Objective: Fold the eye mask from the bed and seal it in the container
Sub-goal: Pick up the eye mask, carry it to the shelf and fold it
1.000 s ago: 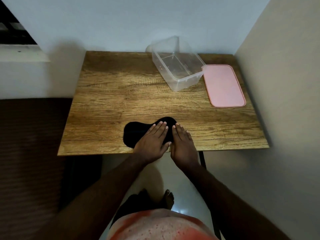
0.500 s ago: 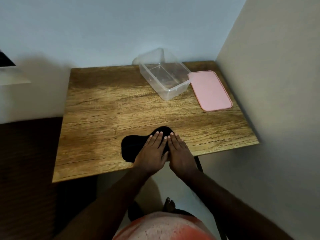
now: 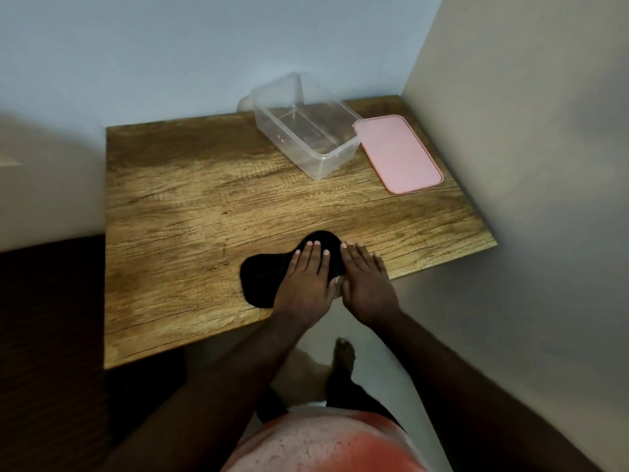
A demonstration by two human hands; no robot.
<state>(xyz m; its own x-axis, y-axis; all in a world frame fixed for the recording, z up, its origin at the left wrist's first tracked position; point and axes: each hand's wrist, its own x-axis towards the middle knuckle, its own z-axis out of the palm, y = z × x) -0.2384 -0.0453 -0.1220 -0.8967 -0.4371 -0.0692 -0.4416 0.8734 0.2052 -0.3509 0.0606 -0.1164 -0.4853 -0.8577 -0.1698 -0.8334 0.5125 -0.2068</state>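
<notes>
The left hand lies flat, fingers straight and close together, palm pressing down on the soft black fabric eye mask. The right hand lies flat just beside it with fingers straight as well, covering the mask's right end and touching the left hand at the thumb side. Neither hand grips anything. The mask lies near the front edge of the brown wood-grain table, its left lobe showing past the left hand. It looks light, limp and thin, so it should crease easily but may spring open when released. A pinch across the doubled edges would likely hold the fold best for carrying. Well apart, at the far side of the table, stands the clear rectangular plastic container, open and empty, with the flat pink rectangular lid lying just beside it to the right.
</notes>
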